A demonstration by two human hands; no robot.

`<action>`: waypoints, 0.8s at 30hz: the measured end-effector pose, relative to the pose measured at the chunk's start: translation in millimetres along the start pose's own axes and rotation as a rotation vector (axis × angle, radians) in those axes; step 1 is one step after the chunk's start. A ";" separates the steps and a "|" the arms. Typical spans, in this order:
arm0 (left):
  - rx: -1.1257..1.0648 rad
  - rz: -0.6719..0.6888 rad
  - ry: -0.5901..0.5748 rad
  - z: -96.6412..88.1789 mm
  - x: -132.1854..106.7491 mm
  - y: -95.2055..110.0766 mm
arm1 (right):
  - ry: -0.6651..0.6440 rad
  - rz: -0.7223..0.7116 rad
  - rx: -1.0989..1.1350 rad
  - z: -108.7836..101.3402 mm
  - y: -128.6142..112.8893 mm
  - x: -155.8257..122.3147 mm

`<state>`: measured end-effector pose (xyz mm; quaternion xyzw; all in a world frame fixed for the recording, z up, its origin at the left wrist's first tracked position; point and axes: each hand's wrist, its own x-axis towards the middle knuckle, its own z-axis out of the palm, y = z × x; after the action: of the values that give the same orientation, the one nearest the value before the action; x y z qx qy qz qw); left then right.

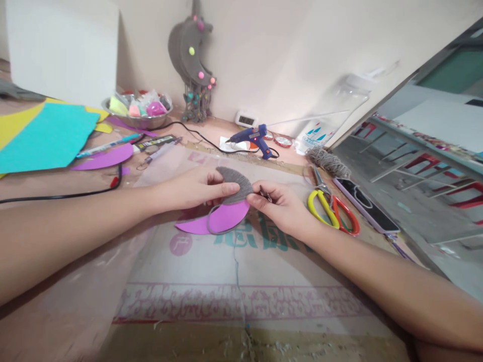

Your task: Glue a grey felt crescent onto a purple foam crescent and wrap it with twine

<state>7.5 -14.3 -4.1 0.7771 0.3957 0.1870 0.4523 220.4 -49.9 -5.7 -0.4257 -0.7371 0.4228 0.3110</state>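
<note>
A purple crescent [226, 217], partly wrapped in grey yarn [237, 180], is held up above the sheet-covered table. My left hand [199, 187] grips its wrapped part, thumb on top and fingers behind. At the right edge of the wrapping, my right hand [277, 203] pinches with thumb and forefinger. A small dark metal item [265, 193] shows among the right fingers; its kind is unclear. One loose loop of yarn [210, 224] hangs across the bare purple part, whose pointed end faces left.
Scissors [332, 208], a phone [366, 205] and a yarn bundle [328, 162] lie at right. Behind the hands is a blue glue gun [252, 137] with its cord. A metal bowl [139, 120], purple cutout [107, 157] and turquoise sheet [49, 138] are left. A moon decoration [190, 48] hangs behind.
</note>
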 end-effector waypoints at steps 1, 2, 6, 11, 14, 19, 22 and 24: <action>0.019 0.022 0.006 -0.2 0.3 0.9 | -0.006 0.000 0.007 0.2 -0.7 -0.3; 0.033 0.040 0.009 -0.3 0.8 1.5 | -0.012 -0.002 0.017 0.5 -1.6 -0.6; 0.029 0.073 -0.002 -0.6 2.6 1.0 | -0.030 -0.003 0.074 2.1 -5.3 -2.1; -0.002 0.091 0.002 -2.1 3.4 -0.1 | -0.043 0.032 0.095 3.5 -7.3 -2.5; -0.016 0.101 -0.018 -2.8 3.3 -0.3 | -0.037 0.039 0.066 4.4 -8.2 -1.6; -0.037 0.119 -0.013 -0.4 0.5 1.2 | 0.017 0.078 0.068 6.2 -8.3 -0.7; -0.004 0.090 0.005 1.7 -2.0 3.3 | 0.010 0.122 0.048 7.0 -7.6 -1.8; 0.011 0.081 0.004 2.2 -2.8 4.3 | -0.009 0.133 0.034 7.1 -7.4 -2.8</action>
<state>9.0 -19.0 -1.4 0.7946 0.3656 0.2044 0.4395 213.2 -57.0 -2.6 -0.4667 -0.7011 0.4568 0.2861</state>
